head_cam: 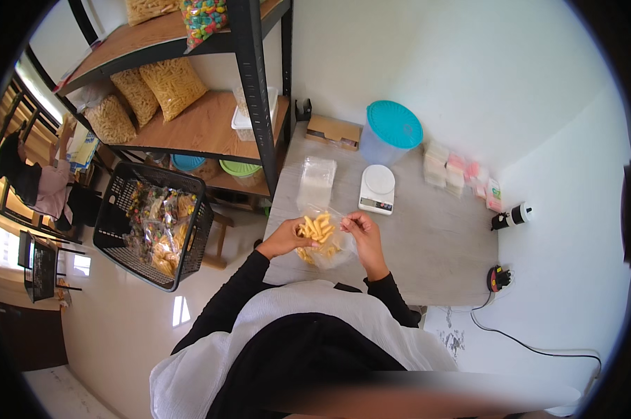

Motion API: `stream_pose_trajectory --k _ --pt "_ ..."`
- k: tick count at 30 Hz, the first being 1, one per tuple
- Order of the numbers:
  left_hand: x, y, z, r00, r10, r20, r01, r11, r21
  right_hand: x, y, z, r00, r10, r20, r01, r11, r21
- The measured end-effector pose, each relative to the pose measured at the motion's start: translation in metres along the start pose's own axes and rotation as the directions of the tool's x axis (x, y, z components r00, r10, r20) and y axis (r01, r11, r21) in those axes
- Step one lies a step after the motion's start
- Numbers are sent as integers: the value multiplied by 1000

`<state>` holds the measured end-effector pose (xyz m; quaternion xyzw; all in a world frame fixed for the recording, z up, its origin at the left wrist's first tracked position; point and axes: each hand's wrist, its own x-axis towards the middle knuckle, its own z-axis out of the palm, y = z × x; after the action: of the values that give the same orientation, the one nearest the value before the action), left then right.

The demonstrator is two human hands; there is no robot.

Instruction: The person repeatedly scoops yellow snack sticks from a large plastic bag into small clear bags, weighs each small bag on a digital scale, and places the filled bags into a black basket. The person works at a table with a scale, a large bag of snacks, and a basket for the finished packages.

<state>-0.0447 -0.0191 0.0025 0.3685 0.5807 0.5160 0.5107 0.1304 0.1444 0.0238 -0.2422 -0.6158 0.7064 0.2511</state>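
My left hand (285, 240) is curled around a handful of yellow stick-shaped snacks (318, 229). I cannot tell whether plastic lies between its fingers and the sticks. A clear plastic bag (340, 257) hangs between both hands, with more sticks showing low inside it. Thumb and fingers of my right hand (365, 241) pinch the bag's edge at its right side. Just beyond the hands, a stack of clear plastic bags (317, 180) lies on the grey table (430, 251). To its right stands a white digital kitchen scale (378, 189), its round platform bare.
A blue-lidded plastic tub (394, 125), a cardboard box (334, 132) and small packs (444, 166) line the table's back. A black basket (153, 225) of bagged snacks stands left, near a shelf rack (252, 78). Another person (48, 183) is at far left.
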Motion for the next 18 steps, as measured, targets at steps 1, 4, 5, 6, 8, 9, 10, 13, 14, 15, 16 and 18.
stream_pose_trajectory --k 1,4,5,6,8,9,10,13,14,15,16,18 --pt "0 -8 1 1000 -11 -1 11 1000 9 -1 2 -2 1000 10 3 -10 1000 -3" --pt "2 -25 3 1000 -19 -8 19 1000 0 -3 6 -4 999 25 28 -25 999 -22" --pt "1 -31 5 1000 -12 -11 11 999 -33 -3 9 -7 999 27 45 -25 999 -37" --pt "0 -30 7 1000 -4 -13 3 998 -63 -2 10 -8 998 27 61 -24 998 -51" --pt "-1 -27 6 1000 13 11 -13 1000 -12 -3 12 -10 998 22 61 -18 998 -65" --pt "-4 -24 7 1000 17 23 -17 1000 12 -6 14 -10 998 23 61 -18 997 -72" --pt "-6 -21 6 997 54 52 -53 998 -27 -6 15 -11 997 24 70 -19 997 -70" --pt "-10 -10 4 982 135 130 -110 978 -178 -6 14 -15 992 40 124 -31 997 -73" --pt "-10 -5 3 978 141 155 -100 964 -247 -7 13 -15 986 52 161 -40 996 -78" --pt "-11 0 2 973 147 178 -85 946 -314 -8 12 -13 978 63 197 -48 995 -82" --pt "-11 5 4 967 184 175 -117 935 -334 -9 11 -10 973 75 216 -60 995 -77" --pt "-12 10 11 954 249 168 -170 910 -379 -13 13 -5 962 108 251 -94 993 -65"
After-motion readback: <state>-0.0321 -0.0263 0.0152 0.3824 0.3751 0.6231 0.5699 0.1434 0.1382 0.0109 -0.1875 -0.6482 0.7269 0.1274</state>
